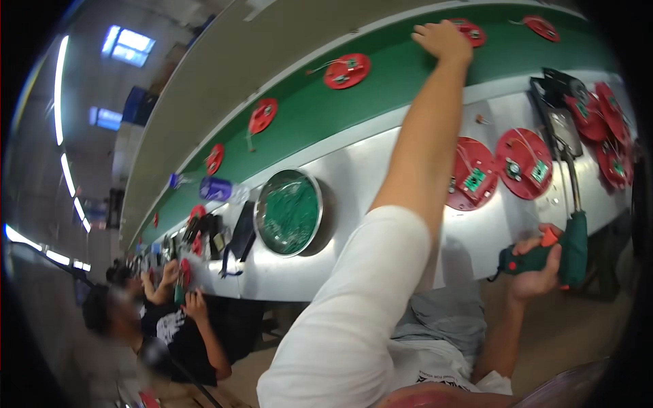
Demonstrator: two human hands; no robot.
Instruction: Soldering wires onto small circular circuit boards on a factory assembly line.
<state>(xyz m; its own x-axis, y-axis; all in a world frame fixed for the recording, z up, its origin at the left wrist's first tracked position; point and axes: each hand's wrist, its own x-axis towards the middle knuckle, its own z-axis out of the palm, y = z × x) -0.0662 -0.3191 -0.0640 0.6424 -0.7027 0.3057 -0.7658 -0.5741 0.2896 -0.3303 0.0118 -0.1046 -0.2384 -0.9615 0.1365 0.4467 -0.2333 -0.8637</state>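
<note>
My left hand (443, 42) reaches far across to the green conveyor belt (401, 75), its fingers apart and pointing left. Partly covered by that hand is a red round plate (473, 32); whether they touch, I cannot tell. Low on the right, my right hand (537, 275) is wrapped round a dark green pistol-grip power tool (577, 248) with an orange trigger and a long thin metal shaft. Two red round plates with small green circuit boards and wires, a left one (474, 178) and a right one (524, 163), lie on the metal table beside my left arm.
A steel bowl (318, 214) with green contents stands mid-table, near a bottle with a purple label (216, 189). More red plates (347, 71) sit along the belt. Others are piled (605, 129) at right by a black holder (544, 95). A co-worker (177, 326) works at left.
</note>
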